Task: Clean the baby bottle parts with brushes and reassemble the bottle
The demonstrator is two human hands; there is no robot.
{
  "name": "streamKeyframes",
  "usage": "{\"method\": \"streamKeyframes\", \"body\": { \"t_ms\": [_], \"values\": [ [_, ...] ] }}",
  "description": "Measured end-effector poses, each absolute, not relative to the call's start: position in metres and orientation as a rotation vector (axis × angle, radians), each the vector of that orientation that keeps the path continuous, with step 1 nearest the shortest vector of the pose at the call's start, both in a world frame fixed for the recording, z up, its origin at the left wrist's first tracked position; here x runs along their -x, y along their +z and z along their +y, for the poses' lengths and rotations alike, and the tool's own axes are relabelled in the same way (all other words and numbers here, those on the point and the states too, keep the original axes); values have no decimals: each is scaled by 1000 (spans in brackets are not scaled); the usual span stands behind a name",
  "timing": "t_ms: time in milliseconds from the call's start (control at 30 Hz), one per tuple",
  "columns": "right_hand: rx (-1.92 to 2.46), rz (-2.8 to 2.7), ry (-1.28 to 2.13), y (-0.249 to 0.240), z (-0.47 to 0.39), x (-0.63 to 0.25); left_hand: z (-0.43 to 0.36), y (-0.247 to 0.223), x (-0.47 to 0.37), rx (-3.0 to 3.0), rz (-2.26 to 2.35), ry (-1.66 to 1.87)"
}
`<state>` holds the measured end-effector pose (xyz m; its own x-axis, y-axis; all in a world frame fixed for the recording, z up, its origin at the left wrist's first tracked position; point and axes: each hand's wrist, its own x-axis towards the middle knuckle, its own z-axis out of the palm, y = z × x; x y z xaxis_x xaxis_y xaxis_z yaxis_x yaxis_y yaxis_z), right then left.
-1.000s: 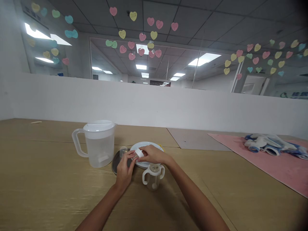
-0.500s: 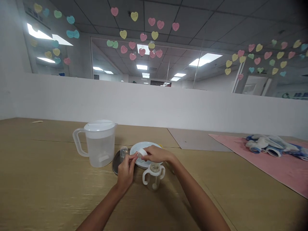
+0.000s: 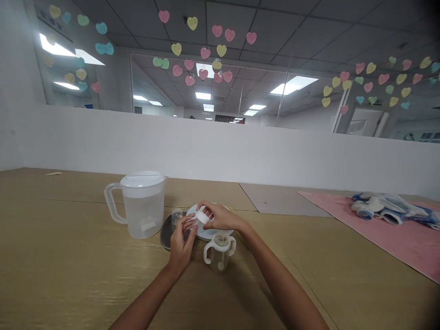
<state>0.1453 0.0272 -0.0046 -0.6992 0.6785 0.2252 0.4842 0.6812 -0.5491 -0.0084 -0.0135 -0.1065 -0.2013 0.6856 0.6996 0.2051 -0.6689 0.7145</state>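
Above the plate, my right hand [image 3: 220, 217] grips a white baby-bottle collar [image 3: 202, 217] between thumb and fingers. A clear nipple [image 3: 196, 224] points from the collar toward my left hand [image 3: 182, 238], whose thumb and fingers close around it; the exact contact is partly hidden. Just below my hands stands an uncapped clear baby bottle [image 3: 220, 256] with two white handles, upright on the table. A white plate [image 3: 208, 237] lies behind it, partly covered by my hands. To the left, a clear bottle cap [image 3: 177, 216] stands on a dark round tray [image 3: 165, 236].
A translucent pitcher [image 3: 143, 211] with a white lid stands left of the tray. Something yellow [image 3: 231, 209] shows at the plate's far edge. Blue and white gloves [image 3: 388, 208] lie on a pink cloth [image 3: 388, 238] at the right. A white wall closes off the table's back.
My left fingers have spread and shifted around the nipple, while my right fingers lifted slightly and the collar tilted. The bottle, plate and pitcher stay put.
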Motion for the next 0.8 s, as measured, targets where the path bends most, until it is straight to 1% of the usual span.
{"method": "streamKeyframes", "body": {
  "t_ms": [100,200,333,633,800],
  "values": [
    [890,-2460,589,-10,26,-140,-15,-104,11,-1677,1079,1819],
    [903,-2500,449,-14,23,-136,-16,-102,13,-1732,1129,1719],
    [873,-2558,321,-14,15,-133,-18,-100,13,-1734,1200,1738],
    [792,-2530,248,-15,15,-130,-17,-100,11,-1768,1249,1792],
    [818,-2455,383,-14,19,-129,-18,-101,11,-1700,1216,1793]
  ]
}}
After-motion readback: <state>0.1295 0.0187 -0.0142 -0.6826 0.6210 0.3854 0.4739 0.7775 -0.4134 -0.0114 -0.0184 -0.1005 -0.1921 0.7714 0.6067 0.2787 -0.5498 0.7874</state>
